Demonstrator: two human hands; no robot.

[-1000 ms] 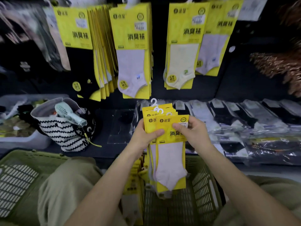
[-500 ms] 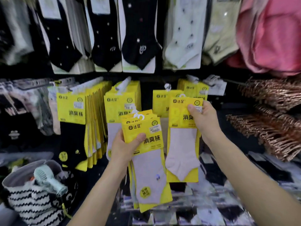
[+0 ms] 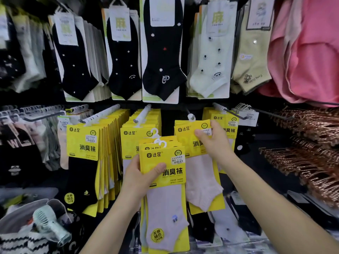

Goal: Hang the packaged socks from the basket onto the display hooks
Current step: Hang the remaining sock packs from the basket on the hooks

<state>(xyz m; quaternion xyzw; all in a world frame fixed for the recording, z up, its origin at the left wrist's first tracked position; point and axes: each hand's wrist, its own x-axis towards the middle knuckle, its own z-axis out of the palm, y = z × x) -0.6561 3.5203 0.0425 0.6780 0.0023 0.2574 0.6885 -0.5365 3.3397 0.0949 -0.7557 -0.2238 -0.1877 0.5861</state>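
At the empty peg in the lower row, the right hand [image 3: 215, 143] pinched the top of a yellow card pack of pale pink socks [image 3: 200, 182], thumb on its front. The pack's white plastic hanger loop [image 3: 191, 117] met the tip of the dark metal display hook [image 3: 188, 111]; whether it was threaded could not be told. Lower left, the left hand [image 3: 137, 180] gripped a fanned stack of matching yellow sock packs [image 3: 165, 208], thumb across the front. This looked like the hanging step; next the loop would need sliding back along the hook before letting go. The basket was out of view.
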